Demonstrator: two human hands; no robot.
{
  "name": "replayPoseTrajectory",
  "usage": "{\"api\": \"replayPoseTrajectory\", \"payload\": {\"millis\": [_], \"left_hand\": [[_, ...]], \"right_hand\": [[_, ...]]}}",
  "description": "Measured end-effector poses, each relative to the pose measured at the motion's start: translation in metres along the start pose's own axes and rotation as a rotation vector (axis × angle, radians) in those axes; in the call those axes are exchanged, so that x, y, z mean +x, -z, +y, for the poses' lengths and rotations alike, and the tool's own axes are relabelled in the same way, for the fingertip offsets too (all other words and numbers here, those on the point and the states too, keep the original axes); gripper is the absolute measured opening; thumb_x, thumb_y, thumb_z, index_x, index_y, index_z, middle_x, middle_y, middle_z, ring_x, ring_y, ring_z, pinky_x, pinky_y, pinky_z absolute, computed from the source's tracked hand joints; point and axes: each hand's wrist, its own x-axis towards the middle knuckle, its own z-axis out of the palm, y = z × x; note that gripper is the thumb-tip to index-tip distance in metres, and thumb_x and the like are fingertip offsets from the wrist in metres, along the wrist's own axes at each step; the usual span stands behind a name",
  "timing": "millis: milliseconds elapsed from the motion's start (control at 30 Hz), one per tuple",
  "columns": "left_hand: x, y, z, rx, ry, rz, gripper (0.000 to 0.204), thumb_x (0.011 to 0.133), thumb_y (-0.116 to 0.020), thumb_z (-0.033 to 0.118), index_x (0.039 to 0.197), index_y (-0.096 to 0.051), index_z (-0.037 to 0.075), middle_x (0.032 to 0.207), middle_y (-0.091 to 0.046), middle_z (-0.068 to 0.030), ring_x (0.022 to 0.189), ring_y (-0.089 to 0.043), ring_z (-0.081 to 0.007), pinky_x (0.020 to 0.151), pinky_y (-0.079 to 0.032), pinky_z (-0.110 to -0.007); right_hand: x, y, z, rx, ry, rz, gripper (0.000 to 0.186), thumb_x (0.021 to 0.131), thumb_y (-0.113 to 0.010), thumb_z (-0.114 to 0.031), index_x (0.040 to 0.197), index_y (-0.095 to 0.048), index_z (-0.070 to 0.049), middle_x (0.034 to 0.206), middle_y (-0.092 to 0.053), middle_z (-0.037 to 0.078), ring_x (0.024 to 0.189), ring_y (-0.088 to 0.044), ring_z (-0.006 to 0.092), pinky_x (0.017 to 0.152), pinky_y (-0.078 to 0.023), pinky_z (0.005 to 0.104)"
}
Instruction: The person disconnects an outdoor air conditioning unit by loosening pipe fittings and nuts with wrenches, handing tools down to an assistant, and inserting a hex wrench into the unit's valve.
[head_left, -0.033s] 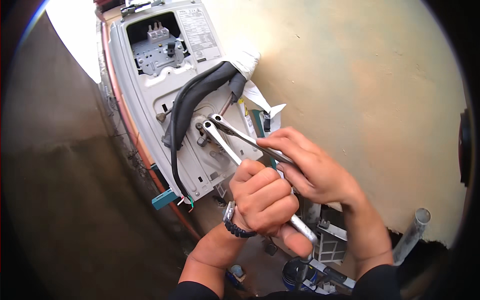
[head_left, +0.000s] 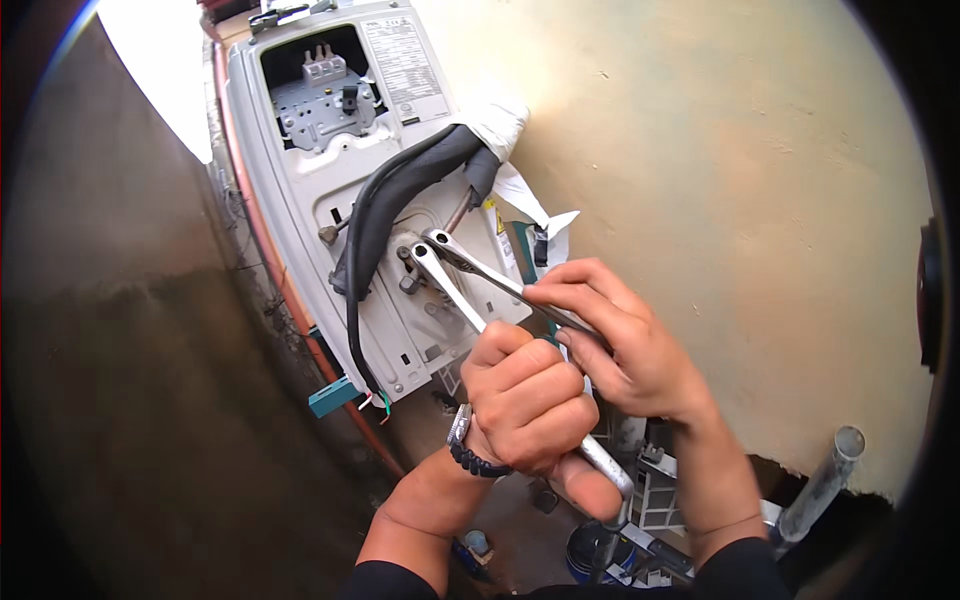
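My left hand (head_left: 530,400), with a dark-strapped watch on its wrist, is wrapped around the long handle of a silver wrench (head_left: 450,287). Fingers and thumb of my right hand (head_left: 625,345) grip a second wrench (head_left: 483,272), an adjustable one by its look. The two wrench heads lie close together at the pipe fittings (head_left: 407,268) on the side of a pale grey outdoor air-conditioner unit (head_left: 310,190). Just how the jaws sit on the fittings is hard to see. Beside them, a dark foam-wrapped pipe (head_left: 385,205) arches over the unit, with a black cable along it.
Bare wire ends (head_left: 378,402) poke out of the cable near a teal bracket (head_left: 333,397). An open terminal compartment (head_left: 325,90) shows at the far end. A beige wall (head_left: 720,200) rises on the right, with a grey pipe stub (head_left: 825,480). Below stands a dark round container (head_left: 590,550).
The unit and wrenches sit slightly farther right and lower in the picture. Both hands keep their hold on the wrenches, with hardly any other movement.
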Motion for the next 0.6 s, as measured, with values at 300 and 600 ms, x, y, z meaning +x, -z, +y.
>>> {"api": "replayPoseTrajectory", "payload": {"millis": [300, 600], "left_hand": [[-0.010, 0.008, 0.015, -0.012, 0.118, -0.075, 0.077, 0.091, -0.039, 0.084, 0.072, -0.056, 0.012, 0.077, -0.059, -0.0015, 0.069, -0.058, -0.0214, 0.072, -0.036, -0.038], [-0.002, 0.000, 0.029, -0.005, 0.268, -0.010, 0.073, 0.101, -0.033, 0.070, 0.065, -0.050, 0.009, 0.073, -0.056, -0.0066, 0.067, -0.055, -0.0256, 0.076, -0.035, -0.041]], "right_hand": [[-0.006, -0.079, 0.012, 0.319, 0.044, 0.888, 0.045, 0.107, -0.050, -0.037, 0.112, -0.067, 0.004, 0.095, -0.070, 0.016, 0.076, -0.066, 0.0220, 0.070, -0.056, 0.0353], [0.010, -0.081, 0.050, 1.362, 0.735, 0.951, 0.048, 0.106, -0.057, -0.052, 0.105, -0.045, -0.005, 0.064, -0.034, -0.001, 0.050, -0.028, 0.0110, 0.050, -0.030, 0.0292]]}}
